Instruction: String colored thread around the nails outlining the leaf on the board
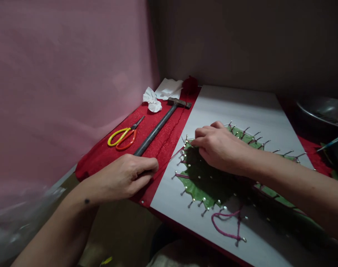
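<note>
A green leaf point(196, 187) lies on a white board point(235, 104), ringed by several upright nails point(204, 202). My left hand point(130, 174) is closed at the board's left side, beside the hammer's handle. From it a thin dark-red yarn point(176, 154) runs taut to the nails at the leaf's left edge. There my right hand point(221, 150) reaches over the leaf, fingers bent and tips together at a nail; what they pinch is hidden. A loose loop of purple yarn point(215, 224) is caught on nails near the board's front edge.
On the red cloth point(169, 137) left of the board lie a hammer point(159, 126), yellow-and-red-handled scissors point(127, 135) and crumpled white tissue point(152, 102). A dark-red yarn ball point(190, 85) sits at the back. Right of the board stands a metal bowl point(321, 116).
</note>
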`<action>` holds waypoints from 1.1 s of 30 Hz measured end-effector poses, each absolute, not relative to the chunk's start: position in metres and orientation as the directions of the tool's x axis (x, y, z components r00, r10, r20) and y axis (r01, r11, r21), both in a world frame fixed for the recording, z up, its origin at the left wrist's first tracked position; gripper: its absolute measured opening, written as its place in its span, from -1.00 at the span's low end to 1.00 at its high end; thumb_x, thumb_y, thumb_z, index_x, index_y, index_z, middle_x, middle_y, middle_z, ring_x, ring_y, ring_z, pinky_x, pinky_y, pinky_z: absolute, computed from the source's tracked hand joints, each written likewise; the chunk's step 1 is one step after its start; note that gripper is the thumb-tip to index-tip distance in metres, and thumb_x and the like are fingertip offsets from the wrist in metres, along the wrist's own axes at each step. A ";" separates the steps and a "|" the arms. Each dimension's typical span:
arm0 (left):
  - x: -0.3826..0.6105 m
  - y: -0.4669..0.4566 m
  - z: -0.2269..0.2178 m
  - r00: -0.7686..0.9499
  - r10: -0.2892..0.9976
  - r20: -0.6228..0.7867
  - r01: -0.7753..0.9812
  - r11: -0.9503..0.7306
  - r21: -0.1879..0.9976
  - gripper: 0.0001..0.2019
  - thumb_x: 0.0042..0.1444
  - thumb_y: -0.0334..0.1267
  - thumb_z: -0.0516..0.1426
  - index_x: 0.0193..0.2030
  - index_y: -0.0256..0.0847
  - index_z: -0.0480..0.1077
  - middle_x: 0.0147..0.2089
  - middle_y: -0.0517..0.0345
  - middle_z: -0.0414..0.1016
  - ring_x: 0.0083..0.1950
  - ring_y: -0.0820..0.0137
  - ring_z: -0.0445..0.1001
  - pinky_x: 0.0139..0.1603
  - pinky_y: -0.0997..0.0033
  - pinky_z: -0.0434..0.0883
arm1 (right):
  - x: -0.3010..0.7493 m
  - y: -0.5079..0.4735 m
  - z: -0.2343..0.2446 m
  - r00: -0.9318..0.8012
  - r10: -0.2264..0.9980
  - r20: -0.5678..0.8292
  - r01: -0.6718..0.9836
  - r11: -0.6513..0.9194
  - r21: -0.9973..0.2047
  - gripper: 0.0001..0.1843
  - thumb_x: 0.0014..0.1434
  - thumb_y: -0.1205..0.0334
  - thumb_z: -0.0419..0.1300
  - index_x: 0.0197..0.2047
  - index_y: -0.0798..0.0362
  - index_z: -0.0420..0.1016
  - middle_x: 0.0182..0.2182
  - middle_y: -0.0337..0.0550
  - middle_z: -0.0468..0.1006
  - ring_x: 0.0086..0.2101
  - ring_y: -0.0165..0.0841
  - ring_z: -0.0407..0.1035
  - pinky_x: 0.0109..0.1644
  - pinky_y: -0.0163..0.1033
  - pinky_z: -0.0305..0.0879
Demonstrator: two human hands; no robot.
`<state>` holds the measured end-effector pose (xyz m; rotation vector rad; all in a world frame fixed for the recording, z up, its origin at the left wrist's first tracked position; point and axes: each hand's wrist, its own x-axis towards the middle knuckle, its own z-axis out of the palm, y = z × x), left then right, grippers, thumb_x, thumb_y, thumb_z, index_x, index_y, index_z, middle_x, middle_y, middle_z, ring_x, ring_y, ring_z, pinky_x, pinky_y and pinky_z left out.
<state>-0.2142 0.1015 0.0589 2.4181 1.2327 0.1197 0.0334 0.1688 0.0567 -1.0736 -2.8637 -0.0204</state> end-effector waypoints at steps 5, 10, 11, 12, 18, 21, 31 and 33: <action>-0.205 0.097 0.067 0.605 0.790 -0.098 0.745 -0.518 0.420 -0.88 0.18 -0.34 -0.01 -0.39 -0.21 0.23 -0.48 0.32 0.25 -0.49 0.58 0.14 -0.45 0.59 0.12 | 0.036 0.164 0.057 -0.728 0.659 0.188 0.650 0.751 -0.118 -0.61 0.06 0.49 -0.01 -0.23 -0.01 0.58 -0.38 -0.13 0.42 -0.40 -0.39 0.21 -0.19 -0.18 -0.08; -0.195 0.098 0.081 0.629 0.773 -0.081 0.725 -0.546 0.420 -0.89 0.13 -0.40 -0.01 -0.40 -0.22 0.28 -0.48 0.30 0.29 -0.48 0.59 0.18 -0.44 0.61 0.14 | 0.027 0.163 0.052 -0.790 0.594 0.151 0.573 0.803 -0.163 -0.51 0.07 0.51 -0.04 -0.12 -0.09 0.57 -0.38 -0.12 0.35 -0.37 -0.37 0.20 -0.21 -0.18 -0.10; -0.192 0.099 0.083 0.632 0.771 -0.076 0.721 -0.550 0.422 -0.89 0.12 -0.40 -0.01 -0.39 -0.23 0.29 -0.48 0.30 0.30 -0.48 0.59 0.19 -0.44 0.61 0.14 | 0.025 0.164 0.051 -0.797 0.587 0.143 0.563 0.808 -0.175 -0.53 0.08 0.51 -0.04 -0.15 -0.07 0.58 -0.37 -0.11 0.34 -0.37 -0.37 0.19 -0.22 -0.19 -0.10; -0.191 0.099 0.086 0.632 0.772 -0.067 0.719 -0.552 0.423 -0.89 0.11 -0.41 -0.01 -0.39 -0.23 0.30 -0.48 0.31 0.30 -0.48 0.59 0.19 -0.44 0.61 0.14 | 0.024 0.164 0.050 -0.801 0.582 0.144 0.555 0.811 -0.187 -0.56 0.08 0.50 -0.04 -0.18 -0.06 0.59 -0.37 -0.11 0.33 -0.37 -0.38 0.19 -0.22 -0.19 -0.10; -0.180 0.109 0.094 0.580 0.815 -0.005 0.718 -0.508 0.476 -0.88 0.12 -0.34 0.00 -0.41 -0.24 0.30 -0.55 0.32 0.17 -0.53 0.60 0.07 -0.52 0.59 0.09 | 0.025 0.165 0.048 -0.786 0.597 0.162 0.548 0.794 -0.263 -0.57 0.13 0.47 -0.02 -0.13 -0.10 0.58 -0.35 -0.16 0.32 -0.39 -0.43 0.18 -0.19 -0.21 -0.05; -0.173 0.115 0.100 0.569 0.823 -0.014 0.688 -0.466 0.556 -0.87 0.10 -0.31 0.01 -0.44 -0.25 0.29 -0.54 0.30 0.16 -0.51 0.59 0.07 -0.53 0.58 0.09 | 0.025 0.164 0.051 -0.775 0.615 0.146 0.548 0.769 -0.330 -0.60 0.09 0.45 0.07 -0.12 -0.11 0.57 -0.33 -0.17 0.34 -0.38 -0.43 0.20 -0.18 -0.21 0.00; -0.172 0.127 0.099 0.578 0.814 -0.047 0.635 -0.413 0.653 -0.91 0.01 -0.40 0.04 -0.48 -0.27 0.29 -0.53 0.29 0.22 -0.49 0.60 0.14 -0.50 0.60 0.14 | 0.027 0.156 0.045 -0.802 0.530 0.275 0.478 0.846 -0.237 -0.71 0.22 0.35 0.04 -0.36 0.10 0.60 -0.34 -0.05 0.50 -0.28 -0.32 0.18 -0.18 -0.22 0.13; -0.173 0.129 0.096 0.569 0.821 -0.058 0.645 -0.400 0.651 -0.92 0.01 -0.40 0.04 -0.48 -0.27 0.30 -0.52 0.30 0.23 -0.48 0.60 0.14 -0.50 0.60 0.15 | 0.028 0.155 0.045 -0.797 0.536 0.278 0.474 0.841 -0.261 -0.72 0.21 0.37 0.05 -0.37 0.11 0.59 -0.34 -0.04 0.52 -0.26 -0.31 0.20 -0.18 -0.23 0.15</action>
